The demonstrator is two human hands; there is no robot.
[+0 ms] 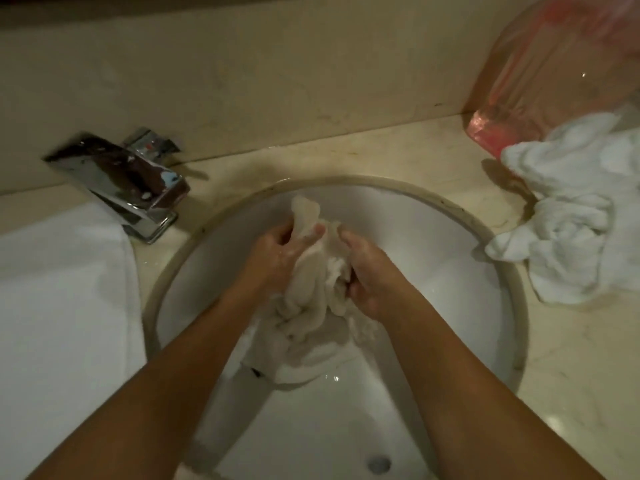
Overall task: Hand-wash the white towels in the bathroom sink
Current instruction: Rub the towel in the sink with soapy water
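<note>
Head view: wet white towel (311, 289), bunched over the sink (433, 216) basin, gripped by your left hand (273, 254) and right hand (367, 271), fingers curled into its folds; rub the handfuls together, keeping the cloth low to limit splashing.

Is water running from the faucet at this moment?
No: no stream shows at the chrome faucet, while the left hand and right hand grip the towel in the sink.

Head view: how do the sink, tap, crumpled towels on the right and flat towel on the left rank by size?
1. Sink
2. Flat towel and crumpled towels: both cut off by the frame, so unranked
3. Tap, smallest
</note>
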